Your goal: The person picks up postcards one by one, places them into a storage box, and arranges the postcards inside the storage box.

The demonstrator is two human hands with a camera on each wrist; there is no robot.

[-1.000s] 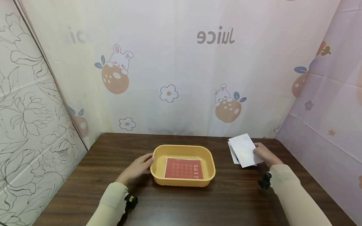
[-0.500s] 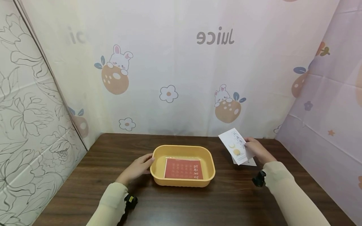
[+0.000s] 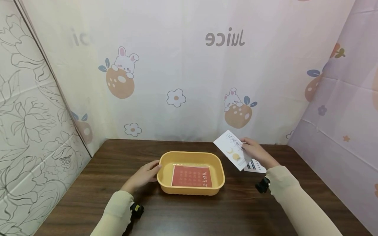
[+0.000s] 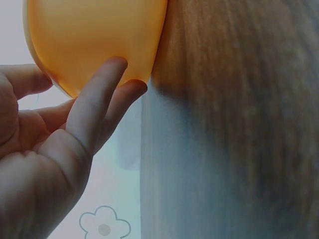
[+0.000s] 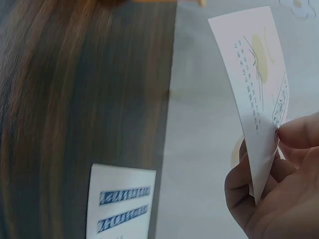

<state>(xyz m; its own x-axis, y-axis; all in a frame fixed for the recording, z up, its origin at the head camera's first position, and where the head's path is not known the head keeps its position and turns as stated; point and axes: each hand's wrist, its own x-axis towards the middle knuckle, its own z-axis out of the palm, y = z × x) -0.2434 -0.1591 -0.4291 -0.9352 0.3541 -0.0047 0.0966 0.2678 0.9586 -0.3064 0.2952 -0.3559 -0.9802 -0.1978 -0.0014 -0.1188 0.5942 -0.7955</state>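
Note:
My right hand (image 3: 256, 153) pinches a white card (image 3: 231, 150) between thumb and fingers. The card (image 5: 254, 74) has a yellow sun-and-moon drawing and dark lettering, and in the right wrist view it bends slightly and stands raised over the table. Below that hand, another white card (image 3: 255, 166) with rows of dark blue print lies on the wood. My left hand (image 3: 144, 175) holds the left end of a yellow plastic basin (image 3: 220, 167), thumb at its rim and fingers (image 4: 94, 99) against the outer wall. Inside the basin lies a red card (image 3: 192, 176) with pale writing.
A dark brown wooden table (image 3: 189, 216) carries everything. Behind it hangs a pale curtain (image 3: 177, 65) with rabbit and fruit prints, and more patterned cloth closes off both sides. A black camera (image 3: 137, 209) is strapped at the left wrist, another camera (image 3: 262, 185) at the right.
My right hand has lifted the top card off the other one, turned it so its printed picture shows, and carried it left toward the basin. The left hand and basin stay put.

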